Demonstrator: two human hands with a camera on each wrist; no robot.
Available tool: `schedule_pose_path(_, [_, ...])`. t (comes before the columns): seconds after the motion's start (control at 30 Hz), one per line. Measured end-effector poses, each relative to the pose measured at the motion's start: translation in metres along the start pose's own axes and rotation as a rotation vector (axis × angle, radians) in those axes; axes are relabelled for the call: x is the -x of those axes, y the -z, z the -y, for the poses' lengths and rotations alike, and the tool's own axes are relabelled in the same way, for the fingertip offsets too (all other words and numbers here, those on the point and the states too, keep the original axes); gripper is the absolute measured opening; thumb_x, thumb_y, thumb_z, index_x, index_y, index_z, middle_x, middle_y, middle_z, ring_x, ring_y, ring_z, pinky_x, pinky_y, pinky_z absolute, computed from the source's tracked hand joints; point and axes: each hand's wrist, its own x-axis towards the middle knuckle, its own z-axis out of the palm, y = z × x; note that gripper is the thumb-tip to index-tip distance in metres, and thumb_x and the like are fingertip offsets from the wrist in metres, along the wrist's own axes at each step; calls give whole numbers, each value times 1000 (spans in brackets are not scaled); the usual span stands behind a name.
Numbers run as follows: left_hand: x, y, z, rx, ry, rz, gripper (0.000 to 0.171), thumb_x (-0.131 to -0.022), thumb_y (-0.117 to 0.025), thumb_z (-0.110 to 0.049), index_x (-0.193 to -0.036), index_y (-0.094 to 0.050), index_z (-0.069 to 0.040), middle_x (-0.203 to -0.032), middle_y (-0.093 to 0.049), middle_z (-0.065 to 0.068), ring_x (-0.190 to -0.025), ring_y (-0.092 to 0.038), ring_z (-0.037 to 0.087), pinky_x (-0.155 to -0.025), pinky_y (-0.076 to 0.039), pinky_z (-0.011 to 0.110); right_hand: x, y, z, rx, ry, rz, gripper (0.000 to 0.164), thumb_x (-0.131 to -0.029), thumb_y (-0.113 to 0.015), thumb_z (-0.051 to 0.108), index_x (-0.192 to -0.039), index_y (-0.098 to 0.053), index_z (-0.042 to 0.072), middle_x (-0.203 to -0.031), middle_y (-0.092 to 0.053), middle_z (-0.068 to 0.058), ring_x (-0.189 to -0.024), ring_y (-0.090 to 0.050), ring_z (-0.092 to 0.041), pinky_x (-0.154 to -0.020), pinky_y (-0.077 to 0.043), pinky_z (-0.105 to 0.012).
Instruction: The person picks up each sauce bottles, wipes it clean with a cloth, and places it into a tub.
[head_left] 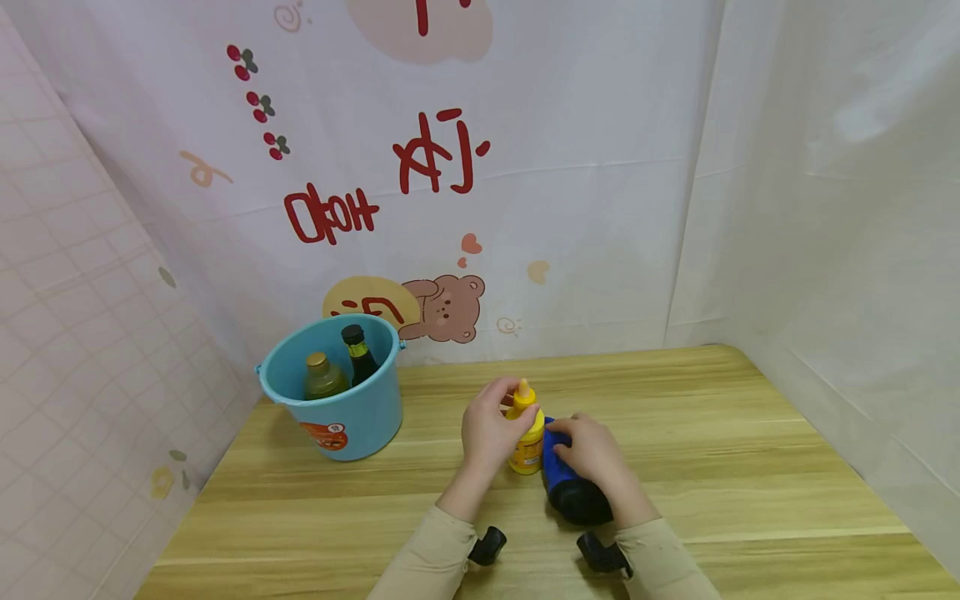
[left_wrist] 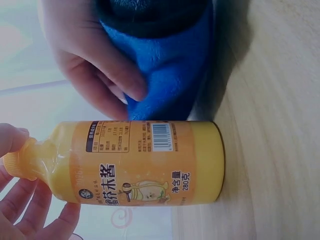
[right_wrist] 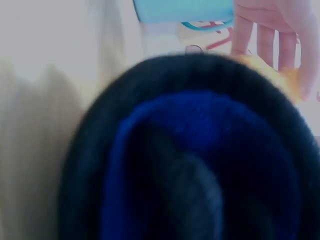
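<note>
A yellow honey mustard bottle (head_left: 528,448) with a pointed cap stands upright on the table. My left hand (head_left: 489,427) grips it near the neck, thumb on one side and fingers on the other. Its printed label faces the camera in the left wrist view (left_wrist: 140,165). Just right of the bottle lies a fuzzy blue cloth item (head_left: 558,467) with a black-rimmed end; its kind is unclear. My right hand (head_left: 594,450) holds its blue part between thumb and fingers. The right wrist view looks into its black-rimmed opening (right_wrist: 200,70), where something dark and blurred shows.
A light blue bucket (head_left: 367,421) stands at the table's back left. Inside are a bottle with a gold cap (head_left: 324,379) and a dark bottle with a black cap (head_left: 360,354). A printed white curtain (head_left: 585,208) hangs behind the wooden table (head_left: 712,467).
</note>
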Motion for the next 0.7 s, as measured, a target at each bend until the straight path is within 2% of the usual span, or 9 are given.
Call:
schedule_pose_path(0.2, [1, 1, 0, 11, 6, 16, 29, -81, -84, -18, -106, -70, -13, -100, -69, 0, -84, -65, 16, -71, -56, 30, 1, 18, 0, -63, 27, -117, 33, -88, -74, 9, -120, -72, 10, -109, -64, -17, -96, -64, -36, -83, -52, -53])
schedule_pose_path(0.4, [0, 0, 2, 21, 2, 16, 29, -81, -84, -20, -106, -71, -14, -99, -69, -1, -84, -65, 17, -72, -57, 32, 6, 35, 13, -137, 93, -234, 37, -89, -74, 10, -125, -69, 11, -110, -63, -14, -97, -63, -33, -84, -52, -52])
schedule_pose_path(0.53, [1, 1, 4, 29, 1, 20, 29, -81, -84, -22, -106, -71, -14, -99, -69, 0, -85, -65, 18, -72, -58, 34, 10, 37, 22, -141, 136, -261, 37, -88, -76, 9, -124, -70, 10, -108, -63, -12, -96, -64, -32, -84, -54, -50])
schedule_pose_path(0.7, [2, 1, 5, 25, 7, 30, 30, -82, -83, -23, -107, -70, -14, -101, -69, -1, -85, -65, 17, -72, -58, 34, 11, 33, 28, -123, 115, -249, 37, -88, -76, 10, -124, -69, 8, -108, -63, -14, -96, -64, -32, -84, -54, -50])
